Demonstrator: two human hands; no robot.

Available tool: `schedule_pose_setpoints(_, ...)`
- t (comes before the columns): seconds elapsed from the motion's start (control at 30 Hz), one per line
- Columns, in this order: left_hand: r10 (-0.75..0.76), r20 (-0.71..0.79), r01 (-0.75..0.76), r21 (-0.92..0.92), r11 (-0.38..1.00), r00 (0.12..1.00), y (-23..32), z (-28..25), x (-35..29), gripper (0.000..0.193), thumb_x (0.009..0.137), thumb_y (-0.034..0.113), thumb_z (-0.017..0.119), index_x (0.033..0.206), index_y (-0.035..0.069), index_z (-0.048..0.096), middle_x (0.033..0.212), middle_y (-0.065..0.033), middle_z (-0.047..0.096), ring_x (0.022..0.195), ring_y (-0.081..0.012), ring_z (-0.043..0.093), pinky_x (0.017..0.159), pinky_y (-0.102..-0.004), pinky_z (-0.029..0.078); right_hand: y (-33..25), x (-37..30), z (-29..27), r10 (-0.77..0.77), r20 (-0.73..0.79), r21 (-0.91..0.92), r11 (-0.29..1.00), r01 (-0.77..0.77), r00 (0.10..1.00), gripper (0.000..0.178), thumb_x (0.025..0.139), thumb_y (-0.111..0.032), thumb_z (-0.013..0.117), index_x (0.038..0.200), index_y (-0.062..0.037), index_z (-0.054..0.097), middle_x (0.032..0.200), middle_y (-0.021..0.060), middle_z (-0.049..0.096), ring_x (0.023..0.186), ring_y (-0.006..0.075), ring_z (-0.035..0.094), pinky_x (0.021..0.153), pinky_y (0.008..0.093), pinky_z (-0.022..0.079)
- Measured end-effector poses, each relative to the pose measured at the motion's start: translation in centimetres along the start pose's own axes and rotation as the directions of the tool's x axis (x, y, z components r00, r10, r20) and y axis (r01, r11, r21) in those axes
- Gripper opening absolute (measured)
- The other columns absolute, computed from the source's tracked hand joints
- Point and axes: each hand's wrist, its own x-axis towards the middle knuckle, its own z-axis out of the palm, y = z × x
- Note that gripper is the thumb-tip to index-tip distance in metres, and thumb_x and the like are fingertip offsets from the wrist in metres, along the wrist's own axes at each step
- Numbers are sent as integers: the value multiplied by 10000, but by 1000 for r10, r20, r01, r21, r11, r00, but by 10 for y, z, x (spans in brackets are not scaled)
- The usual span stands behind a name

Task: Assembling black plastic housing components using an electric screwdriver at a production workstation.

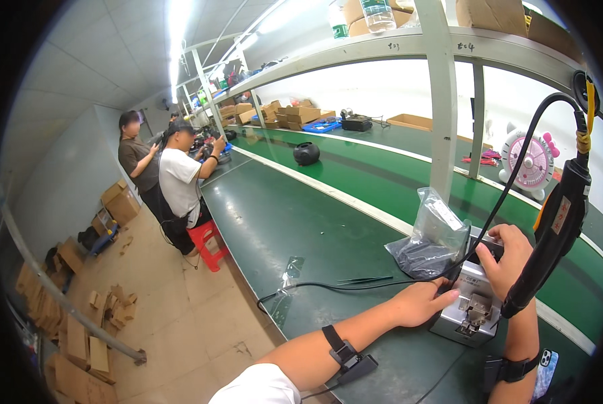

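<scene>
A silver, box-shaped screw feeder (464, 296) with a metal mechanism on its front stands on the green bench at the lower right. My left hand (419, 303) is against its left side, thumb stretched toward the front and the other fingers partly hidden behind the edge. Over the top and right side curves my right hand (510, 259), its thumb on the upper edge. Together both hands grip the feeder. Just right of it hangs a black electric screwdriver (560, 222), partly in front of my right forearm. Beside the feeder sits a clear plastic bag (431, 236) with dark contents.
A black cable (355, 288) crosses the bench near dark tweezers (365, 279). Along the green conveyor belt (355, 178) sits a round black object (306, 153). A pink-and-white fan (530, 161) and a phone (546, 370) are at the right. Two people stand and sit further left, by a red stool (208, 244).
</scene>
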Motion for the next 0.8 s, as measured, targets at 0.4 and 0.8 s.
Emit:
schedule_pose_setpoints(0.4, 39, -28, -39, 12, 999, 999, -8, 3, 2, 750, 1037, 566, 434, 1401, -89, 464, 1179, -279, 666, 1132, -369, 646, 991, -400, 466, -2, -1, 0, 7, -45, 9, 1000, -6, 999, 293, 793, -164, 779, 960, 24, 629, 884, 177, 626, 850, 326, 629, 798, 397, 495)
schedule_pose_setpoints(0.8, 52, -29, -52, -1, 999, 998, -5, 2, 4, 724, 1041, 552, 440, 1401, -76, 470, 1215, -264, 660, 1158, -356, 634, 1007, -396, 460, 9, 3, 0, -40, -24, -86, 996, 38, 999, 368, 839, -317, 763, 1024, -27, 631, 907, 174, 667, 858, 317, 679, 781, 413, 527)
